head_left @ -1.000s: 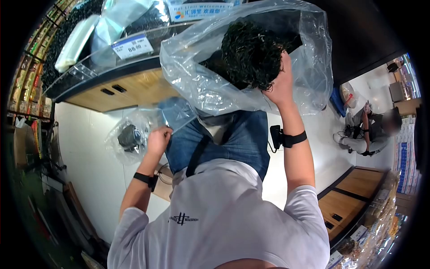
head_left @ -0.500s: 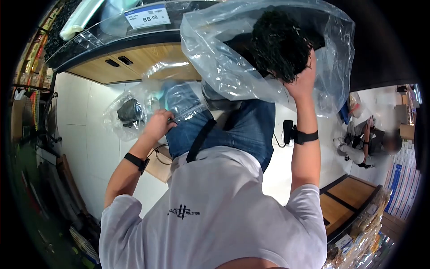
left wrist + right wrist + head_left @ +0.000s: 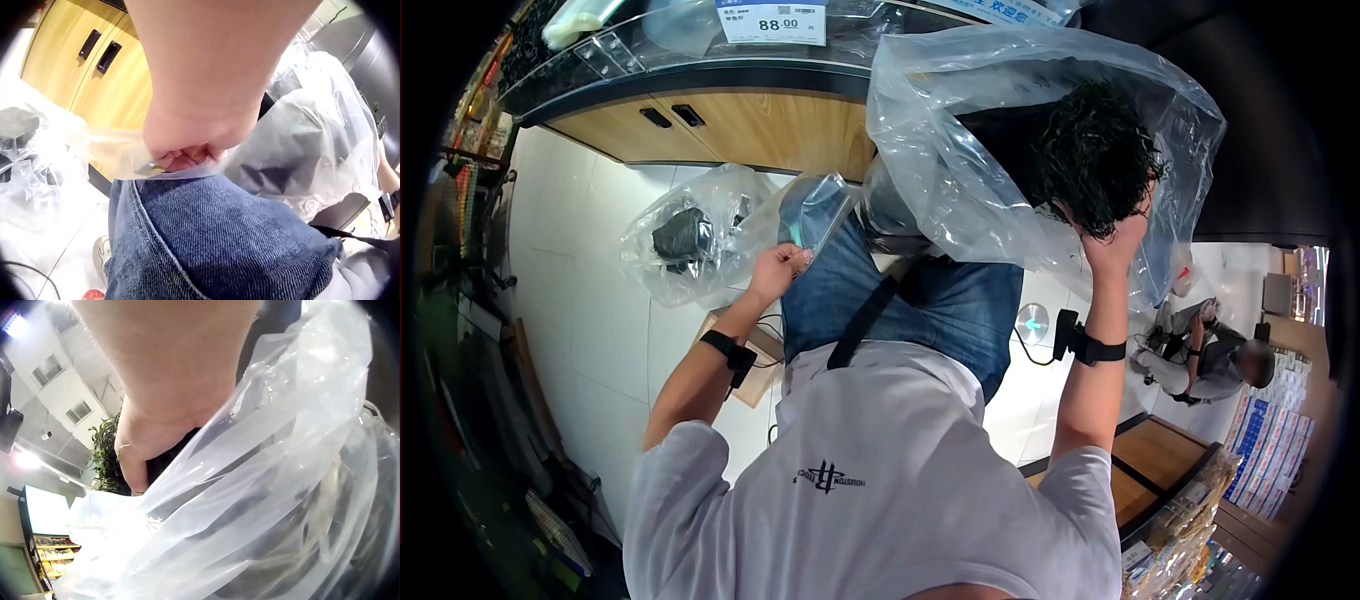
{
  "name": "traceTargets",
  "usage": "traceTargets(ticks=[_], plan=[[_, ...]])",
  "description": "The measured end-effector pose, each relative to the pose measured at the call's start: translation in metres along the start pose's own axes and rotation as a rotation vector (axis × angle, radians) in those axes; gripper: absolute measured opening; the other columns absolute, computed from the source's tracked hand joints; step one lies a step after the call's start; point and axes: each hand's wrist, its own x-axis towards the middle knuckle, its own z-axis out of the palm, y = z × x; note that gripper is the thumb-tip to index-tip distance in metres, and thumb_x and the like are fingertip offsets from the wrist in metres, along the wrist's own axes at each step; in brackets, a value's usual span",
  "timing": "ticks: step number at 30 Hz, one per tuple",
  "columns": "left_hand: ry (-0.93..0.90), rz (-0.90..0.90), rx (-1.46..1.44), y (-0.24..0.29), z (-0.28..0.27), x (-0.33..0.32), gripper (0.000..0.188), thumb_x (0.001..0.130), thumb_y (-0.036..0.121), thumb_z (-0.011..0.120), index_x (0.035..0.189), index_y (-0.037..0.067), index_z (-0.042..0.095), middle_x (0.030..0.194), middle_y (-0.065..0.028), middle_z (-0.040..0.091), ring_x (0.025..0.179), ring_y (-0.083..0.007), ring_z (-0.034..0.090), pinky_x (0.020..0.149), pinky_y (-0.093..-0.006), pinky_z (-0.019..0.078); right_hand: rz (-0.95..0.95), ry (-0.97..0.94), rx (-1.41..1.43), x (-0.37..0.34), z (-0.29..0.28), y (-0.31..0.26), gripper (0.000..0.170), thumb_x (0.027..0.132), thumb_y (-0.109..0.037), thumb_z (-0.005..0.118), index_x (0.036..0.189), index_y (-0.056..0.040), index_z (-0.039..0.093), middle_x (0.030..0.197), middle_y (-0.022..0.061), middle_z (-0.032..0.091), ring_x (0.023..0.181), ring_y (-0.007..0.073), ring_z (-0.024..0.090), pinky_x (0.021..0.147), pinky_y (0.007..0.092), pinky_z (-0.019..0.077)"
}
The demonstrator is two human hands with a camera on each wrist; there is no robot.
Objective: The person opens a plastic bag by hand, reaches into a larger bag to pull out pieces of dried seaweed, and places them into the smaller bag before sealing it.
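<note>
In the head view my right hand [image 3: 1114, 245] grips a big clump of dark dried seaweed [image 3: 1100, 160], its shreds bunched over the fingers. Around it spreads the mouth of a large clear plastic bag [image 3: 940, 190], with more dark stuff inside. The right wrist view has the bag's folds [image 3: 275, 481] hiding most of that hand's fingers. Above the left thigh, my left hand [image 3: 776, 272] pinches the edge of a smaller clear plastic bag [image 3: 745, 255]. Its fingers [image 3: 187, 157] are curled in on the film in the left wrist view. A dark lump [image 3: 683, 236] shows through the plastic to the left.
A wood-fronted counter [image 3: 770, 125] runs along the front, bearing a price sign [image 3: 772, 22] marked 88.00. Another person [image 3: 1200, 350] sits low at the right. Packaged goods [image 3: 1180, 530] stand at the lower right, beside a wooden cabinet [image 3: 1140, 450].
The right hand, the seaweed and the large bag have shifted right in the head view, along with the counter and sign. The left hand keeps its pinch and has moved slightly right.
</note>
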Motion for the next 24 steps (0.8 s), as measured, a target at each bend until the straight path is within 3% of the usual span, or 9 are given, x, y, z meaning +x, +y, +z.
traceTargets(ticks=[3, 5, 6, 8, 11, 15, 19, 21, 24], plan=[[0.014, -0.075, -0.175, 0.0, -0.003, 0.001, 0.029, 0.096, 0.028, 0.071, 0.081, 0.003, 0.069, 0.067, 0.0007, 0.064, 0.062, -0.0093, 0.056, 0.059, -0.0266, 0.0433, -0.022, -0.013, -0.021, -0.002, 0.0, 0.004, 0.085, 0.066, -0.04, 0.089, 0.134, 0.0009, 0.057, 0.139, 0.0208, 0.055, 0.133, 0.0442, 0.045, 0.117, 0.049, 0.0314], [0.029, -0.007, 0.155, 0.003, -0.006, 0.0, 0.026, 0.097, 0.024, 0.07, 0.08, 0.004, 0.068, 0.068, 0.0029, 0.063, 0.061, -0.007, 0.054, 0.057, -0.0251, 0.0415, -0.05, -0.04, -0.074, -0.002, 0.001, 0.009, 0.087, 0.066, -0.04, 0.09, 0.134, 0.0015, 0.057, 0.139, 0.0212, 0.056, 0.133, 0.0441, 0.045, 0.117, 0.0489, 0.0318], [0.031, -0.016, 0.146, 0.001, -0.007, 0.001, 0.026, 0.097, 0.024, 0.07, 0.08, 0.004, 0.068, 0.068, 0.0029, 0.063, 0.061, -0.007, 0.054, 0.057, -0.0251, 0.0415, -0.023, -0.042, -0.035, -0.003, 0.0, 0.011, 0.088, 0.066, -0.041, 0.09, 0.134, 0.0017, 0.056, 0.138, 0.0216, 0.056, 0.133, 0.0441, 0.045, 0.117, 0.0487, 0.0318], [-0.042, -0.19, -0.072, -0.003, -0.011, 0.006, 0.026, 0.097, 0.022, 0.069, 0.08, 0.003, 0.065, 0.067, 0.0009, 0.062, 0.059, -0.0078, 0.054, 0.055, -0.0253, 0.0416, 0.003, -0.046, 0.005, -0.003, 0.0, 0.011, 0.088, 0.066, -0.041, 0.09, 0.135, 0.002, 0.056, 0.137, 0.0226, 0.056, 0.133, 0.0435, 0.046, 0.117, 0.0485, 0.0317], [-0.103, -0.251, -0.229, -0.004, -0.017, 0.007, 0.022, 0.096, 0.02, 0.068, 0.081, 0.003, 0.065, 0.068, -0.0008, 0.062, 0.058, -0.0084, 0.053, 0.055, -0.0253, 0.0418, 0.002, -0.029, 0.056, 0.001, 0.0, 0.002, 0.089, 0.066, -0.039, 0.091, 0.135, 0.0024, 0.055, 0.137, 0.0225, 0.056, 0.133, 0.0422, 0.047, 0.117, 0.0479, 0.032], [-0.079, -0.123, -0.17, 0.001, -0.014, -0.001, 0.018, 0.097, 0.013, 0.065, 0.083, 0.002, 0.061, 0.074, -0.0024, 0.063, 0.063, -0.0091, 0.055, 0.058, -0.0248, 0.0437, -0.11, -0.098, -0.153, 0.001, -0.005, 0.01, 0.094, 0.061, -0.028, 0.097, 0.135, 0.0045, 0.05, 0.134, 0.0183, 0.058, 0.122, 0.0358, 0.055, 0.11, 0.0407, 0.0379], [-0.146, -0.157, -0.258, 0.01, -0.015, -0.007, 0.01, 0.095, 0.006, 0.065, 0.088, 0.002, 0.059, 0.077, -0.0031, 0.064, 0.066, -0.0099, 0.057, 0.06, -0.0249, 0.0452, -0.022, -0.038, -0.079, 0.003, -0.002, 0.0, 0.094, 0.063, -0.04, 0.094, 0.136, 0.0028, 0.053, 0.137, 0.0186, 0.057, 0.13, 0.0379, 0.051, 0.116, 0.0434, 0.0338], [-0.029, -0.091, -0.357, 0.019, -0.011, -0.013, 0.009, 0.092, -0.001, 0.066, 0.096, 0.002, 0.059, 0.078, -0.0035, 0.063, 0.068, -0.0104, 0.057, 0.061, -0.0241, 0.0459, -0.015, -0.051, -0.027, 0.006, -0.004, -0.001, 0.095, 0.062, -0.04, 0.094, 0.136, 0.0026, 0.052, 0.137, 0.0174, 0.057, 0.13, 0.0354, 0.05, 0.116, 0.0419, 0.0336], [-0.045, 0.027, -0.122, 0.017, -0.007, -0.015, 0.014, 0.092, -0.002, 0.067, 0.1, 0.005, 0.059, 0.077, -0.0021, 0.064, 0.068, -0.0094, 0.058, 0.062, -0.0259, 0.0473, -0.08, -0.04, -0.119, 0.008, -0.006, -0.006, 0.092, 0.06, -0.039, 0.095, 0.132, 0.0024, 0.055, 0.133, 0.0167, 0.059, 0.128, 0.0346, 0.052, 0.113, 0.0421, 0.0365]])
